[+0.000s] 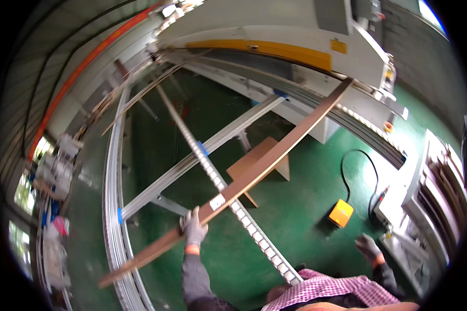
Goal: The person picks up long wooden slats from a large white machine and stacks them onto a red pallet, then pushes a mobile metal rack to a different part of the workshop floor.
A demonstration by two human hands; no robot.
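Note:
A long, narrow brown wooden board [275, 152] with a white label [217, 201] lies slantwise across the metal rails, its far end at the machine's edge. My left hand [194, 227], in a grey glove, grips the near edge of this board left of the label. Off to the right, my right hand [369, 248], also gloved, hangs in the air with nothing in it, its fingers loosely apart. The orange foot pedal [341, 213] on the floor is the thing nearest to it. A narrow roller rail [262, 240] passes beneath the board toward my body.
A large machine with a yellow strip [275, 52] stands ahead. Metal frame rails [155, 181] stretch to the left, with a long side rail [111, 207] beyond. A wooden stool-like piece [251, 159] sits under the board. Stacked boards [436, 202] stand at right; a black cable [359, 151] curves over the floor.

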